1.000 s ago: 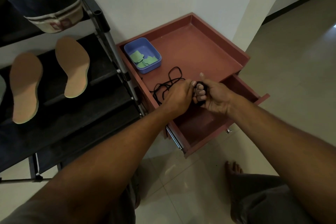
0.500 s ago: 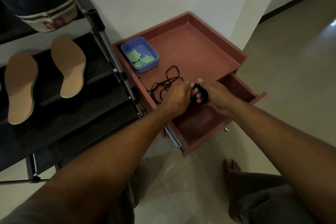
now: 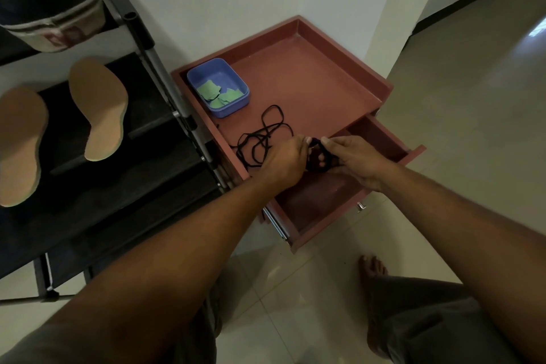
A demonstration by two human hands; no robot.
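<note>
A: Quick, which step is this?

B: Winding, I'd say. The right hand [image 3: 354,161] has a coil [image 3: 317,156] of black cord [image 3: 266,139] looped round its fingers, which are bent w/ the thumb laid on top of the loops. So it's closed on the coil, not spread flat.

A: And the left hand [image 3: 285,161]?

B: Curled, knuckles up, right against the coil. It looks to pinch the cord at the point where it feeds on, but the fingertips are mostly hidden, so that's my read of the grip.

A: Where's the rest of the cord?

B: Lying in loose, crossed loops on the red cabinet top [image 3: 310,83], just behind the left hand and near the blue tray [image 3: 236,103] w/ green paper scraps [image 3: 220,94]. The coil itself hangs over the back edge of the open drawer [image 3: 319,207].

A: How far along?

B: Prob. past halfway. The coil looks thick, but several loops are left on top.

A: Next move?

B: Approx. 1 more turn at a time: the left hand pulls slack off the pile and lays it round the right fingers. It needs even tension, and the crossed loops could snag, so lift them free 1st. After that the drawer seems the likely spot for the bundle.
</note>
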